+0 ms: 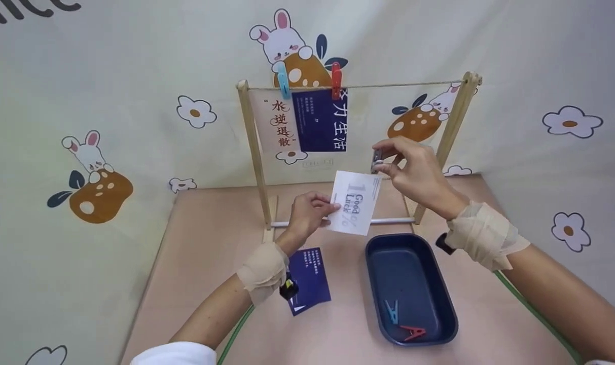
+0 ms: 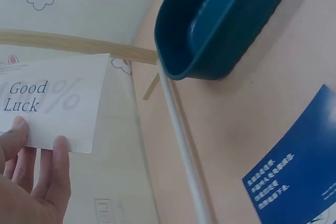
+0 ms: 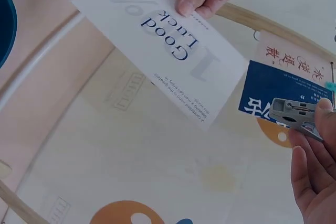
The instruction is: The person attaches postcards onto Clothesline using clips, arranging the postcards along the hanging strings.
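Between thumb and fingers, my left hand [image 1: 310,215] pinches the edge of a white card [image 1: 355,203] printed "Good Luck". My right hand [image 1: 419,170] holds a grey clothespin [image 1: 376,159] by its end, just above and right of the card; in the right wrist view the clothespin [image 3: 296,113] shows clearly, apart from the card. Behind the hands a string [image 1: 398,84] runs between two wooden posts. From it hang a pink card [image 1: 277,124] and a dark blue card [image 1: 320,126], with a blue clothespin [image 1: 283,81] and a red clothespin [image 1: 336,81] on the string.
A dark blue tray [image 1: 370,284] stands at the right, with a blue clothespin [image 1: 392,312] and a red clothespin [image 1: 413,332] in it. Blue cards [image 1: 312,279] lie on the table beneath my left wrist. A white rod [image 1: 393,220] joins the wooden posts [image 1: 454,119] low down.
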### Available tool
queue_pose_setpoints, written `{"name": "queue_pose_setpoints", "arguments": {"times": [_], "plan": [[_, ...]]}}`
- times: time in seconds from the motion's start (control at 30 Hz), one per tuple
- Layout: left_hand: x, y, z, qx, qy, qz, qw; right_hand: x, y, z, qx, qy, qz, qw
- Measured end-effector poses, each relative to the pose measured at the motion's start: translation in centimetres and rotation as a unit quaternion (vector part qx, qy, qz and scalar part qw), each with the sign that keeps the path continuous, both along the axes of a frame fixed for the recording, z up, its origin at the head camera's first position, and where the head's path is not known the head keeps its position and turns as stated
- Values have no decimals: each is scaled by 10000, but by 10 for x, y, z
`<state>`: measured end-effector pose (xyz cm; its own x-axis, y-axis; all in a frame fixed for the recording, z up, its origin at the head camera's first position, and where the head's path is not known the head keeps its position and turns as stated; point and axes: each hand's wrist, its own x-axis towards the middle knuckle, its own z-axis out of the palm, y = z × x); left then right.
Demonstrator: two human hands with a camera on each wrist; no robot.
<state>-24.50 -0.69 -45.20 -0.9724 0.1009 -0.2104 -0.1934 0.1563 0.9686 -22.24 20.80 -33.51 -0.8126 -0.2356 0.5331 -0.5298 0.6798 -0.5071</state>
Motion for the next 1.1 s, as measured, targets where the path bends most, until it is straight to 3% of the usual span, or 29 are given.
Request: {"name": "queue_pose_setpoints", "arguments": {"times": [0.43, 0.77, 1.1], "plan": [[-24, 7, 43, 629, 391, -27, 9973, -15, 9, 43, -223, -284, -169, 9992], [-43, 12, 94, 791, 753, 35, 9940, -29, 6, 78, -641, -349, -558, 9958], [-55, 18, 113, 968, 763, 186, 9922, -42, 0, 112, -664, -573, -639, 9941]]}}
